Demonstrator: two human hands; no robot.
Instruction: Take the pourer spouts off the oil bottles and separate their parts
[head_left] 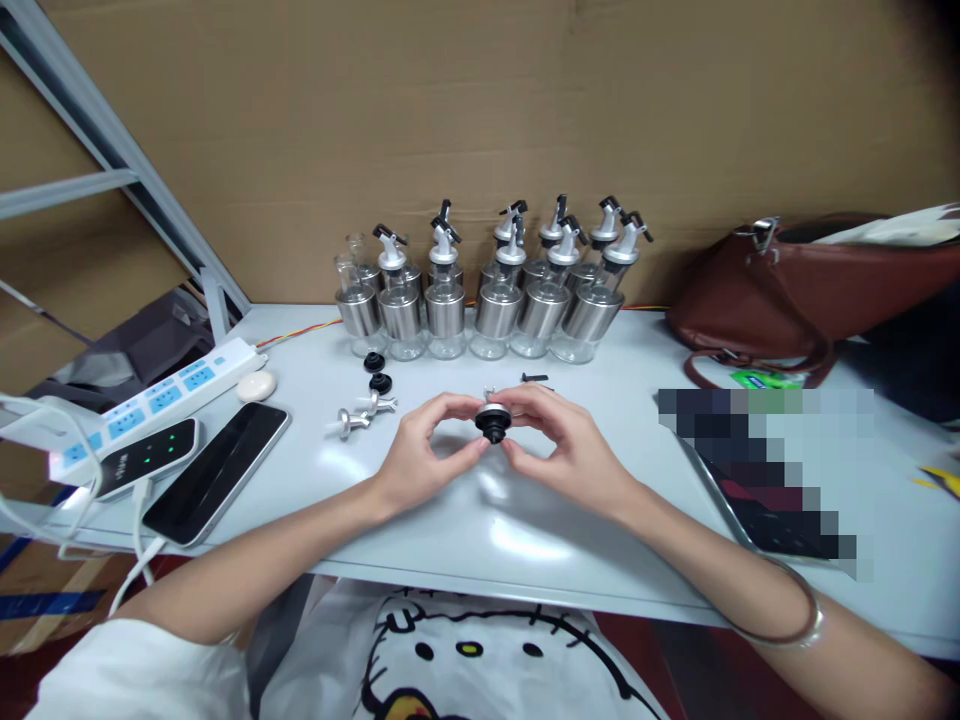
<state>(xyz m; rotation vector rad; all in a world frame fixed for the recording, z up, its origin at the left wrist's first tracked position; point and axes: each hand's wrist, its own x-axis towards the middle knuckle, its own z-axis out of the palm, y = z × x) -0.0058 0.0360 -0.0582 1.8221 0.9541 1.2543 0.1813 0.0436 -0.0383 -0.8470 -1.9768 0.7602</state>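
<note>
Between my two hands, above the front of the table, is a bottle pourer (493, 422) with a black ribbed stopper and a silver collar. My left hand (427, 448) grips its left side with thumb and fingertips. On the other side my right hand (564, 445) pinches it in the same way. Left of my hands lie two silver pourer spouts (346, 424). Behind them are two black stoppers (380, 383). A small black lever (535, 378) rests just beyond my right hand.
Glass bottles with steel sleeves (446, 318) stand in rows at the back, most topped with pourers. A power strip (165, 400), a phone (217, 472) and a white round case (256, 386) lie left. A brown bag (817, 290) sits right, behind a blurred-out device (772, 500).
</note>
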